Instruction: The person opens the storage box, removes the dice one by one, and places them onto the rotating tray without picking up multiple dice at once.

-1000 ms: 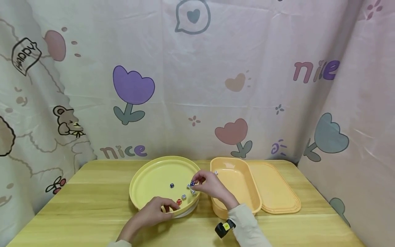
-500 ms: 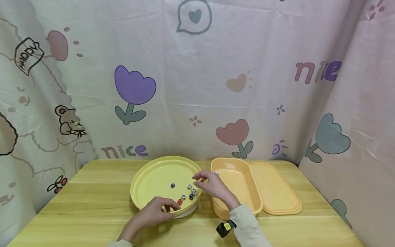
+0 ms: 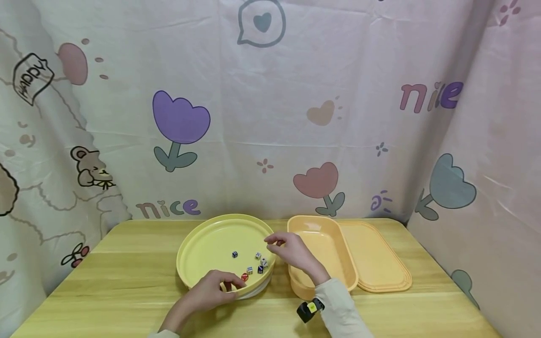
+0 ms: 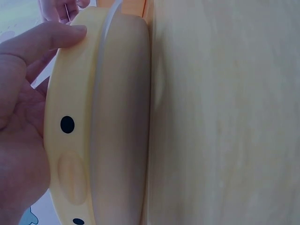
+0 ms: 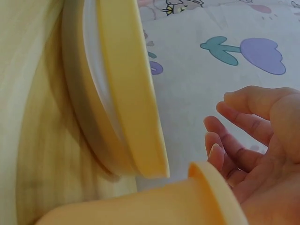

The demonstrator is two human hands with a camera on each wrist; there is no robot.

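A round yellow tray (image 3: 207, 258) with a raised rim holds several small dice. One dark blue die (image 3: 235, 254) lies near its middle. Toward the right front are white dice (image 3: 250, 270), a second dark blue die (image 3: 260, 269) and a red die (image 3: 244, 277). My left hand (image 3: 213, 289) grips the tray's front rim, its thumb (image 4: 70, 35) against the outer wall in the left wrist view. Over the tray's right rim hovers my right hand (image 3: 291, 251), fingers loosely bent with nothing between them; the right wrist view shows bare fingertips (image 5: 213, 123).
Right of the tray stands an orange rectangular box (image 3: 348, 263) with rounded corners, partly covered by my right forearm. A flat orange lid (image 3: 376, 258) lies beside it. Behind the wooden table (image 3: 127, 267) hangs a printed curtain (image 3: 253, 117).
A dark blue die left my right fingers and now lies in the tray among the white ones. The right hand has opened and shifted slightly right; the left hand stays on the rim.
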